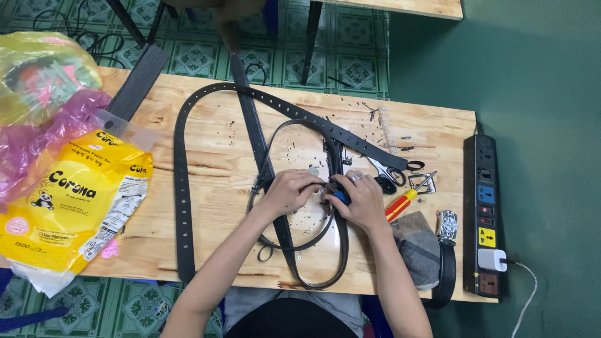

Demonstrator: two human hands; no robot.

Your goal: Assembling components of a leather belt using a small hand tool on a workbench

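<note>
A pale wooden counter (206, 144) fills the view from above, standing on a green patterned tile floor (350, 37) beside a plain green wall. At the left edge lies a large yellow plastic package (75, 206), with pink and clear bags (44, 94) heaped behind it. Long black belts (181, 188) loop and cross over the middle of the counter, one punched with a row of holes and running from the near edge up and across to the far right. A black power strip (485, 213) runs along the right edge, a white plug seated in its near end. Near it a folded grey cloth (416, 247) rests at the near right, a metal buckle (447, 225) just beside it. Scissors (388, 172) and a red-and-yellow screwdriver (400, 204) lie right of centre, amid dark scraps scattered on the wood. At the centre, the left hand (291, 191) presses curled fingers down on a belt strap, while the right hand (358, 199), a ring on one finger, is closed around a small blue-handled tool (340, 198) set against the same strap, the two hands almost touching.
</note>
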